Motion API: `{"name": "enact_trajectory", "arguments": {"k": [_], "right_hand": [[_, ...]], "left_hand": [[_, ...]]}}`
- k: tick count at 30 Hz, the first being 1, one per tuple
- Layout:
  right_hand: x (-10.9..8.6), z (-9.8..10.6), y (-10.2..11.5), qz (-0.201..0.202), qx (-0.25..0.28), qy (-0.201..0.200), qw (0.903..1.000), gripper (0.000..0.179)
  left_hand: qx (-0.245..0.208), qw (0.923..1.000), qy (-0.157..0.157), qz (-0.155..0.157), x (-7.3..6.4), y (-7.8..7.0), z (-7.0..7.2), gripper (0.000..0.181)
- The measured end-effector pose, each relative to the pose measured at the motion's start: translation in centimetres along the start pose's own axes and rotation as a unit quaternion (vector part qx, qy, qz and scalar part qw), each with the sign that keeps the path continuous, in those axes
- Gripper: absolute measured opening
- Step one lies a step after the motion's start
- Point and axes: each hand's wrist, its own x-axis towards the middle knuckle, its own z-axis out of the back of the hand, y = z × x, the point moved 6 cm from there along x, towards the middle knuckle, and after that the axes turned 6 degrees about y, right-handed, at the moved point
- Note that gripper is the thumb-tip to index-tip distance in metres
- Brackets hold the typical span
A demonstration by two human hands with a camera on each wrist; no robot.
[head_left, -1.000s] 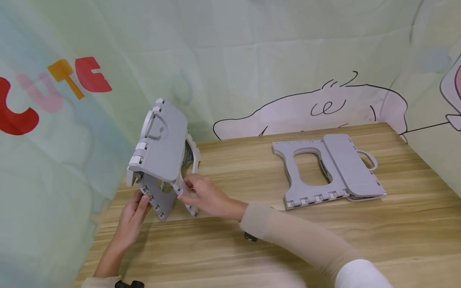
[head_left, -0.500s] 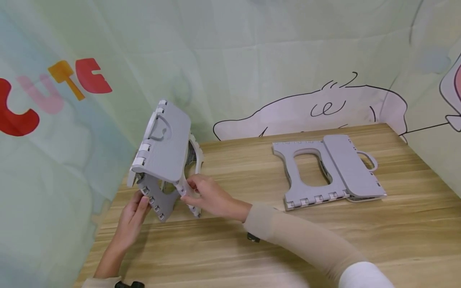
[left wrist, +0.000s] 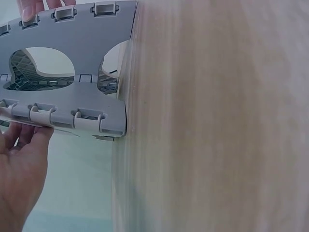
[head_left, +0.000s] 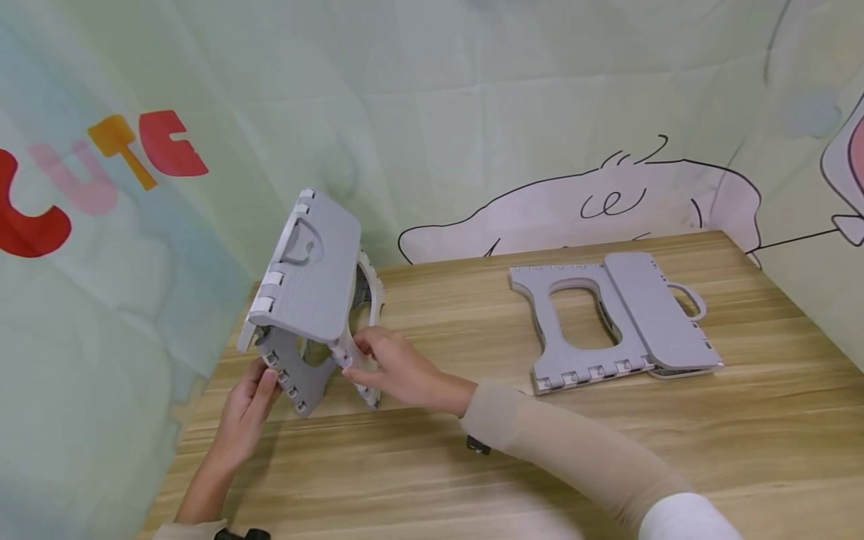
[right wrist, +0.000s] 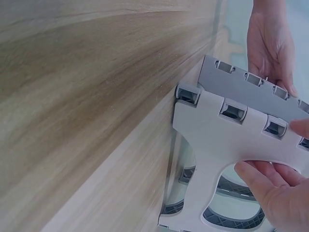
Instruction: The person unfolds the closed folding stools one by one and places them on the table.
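Note:
A grey folding stool (head_left: 313,270) stands partly unfolded at the left of the table, its seat sloping and a carry handle on its upper edge. My left hand (head_left: 248,409) holds the left leg panel by its hinged edge, thumb on the near side. On the other leg panel, my right hand (head_left: 398,369) grips the rim, its fingers through the oval opening, as the right wrist view shows with the hand (right wrist: 282,193) at the cut-out. Both leg panels reach the tabletop. Some left-hand fingers are hidden behind the panel.
A second grey folding stool (head_left: 607,322) lies folded flat on the wooden table (head_left: 432,472) at the right, its handle pointing right. Printed cloth walls (head_left: 432,135) rise close behind the table and along its left side.
The stool in my hands has shifted slightly to the right, its leg panels spreading a little. My right hand has moved a little right with it. My left hand has barely moved.

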Motion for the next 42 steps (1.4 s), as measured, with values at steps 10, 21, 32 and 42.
{"name": "enact_trajectory", "arguments": {"k": [10, 21, 32, 42], "right_hand": [[-0.2, 0.3, -0.1, -0.004, 0.01, 0.004, 0.9999, 0.031], [-0.5, 0.6, -0.3, 0.001, 0.01, 0.007, 0.9999, 0.033], [-0.8, 0.9, -0.6, 0.003, 0.005, 0.002, 1.0, 0.034], [-1.2, 1.1, -0.6, 0.014, 0.002, 0.0, 0.9999, 0.035]], "left_hand": [[0.006, 1.0, 0.003, 0.001, -0.1, 0.0, 0.0, 0.036], [0.017, 0.9998, -0.006, 0.009, -0.2, 0.0, 0.2, 0.033], [0.007, 0.9999, -0.002, 0.008, 0.0, 0.1, 0.1, 0.034], [0.003, 1.0, -0.002, 0.002, -0.1, 0.1, 0.1, 0.035]]}}
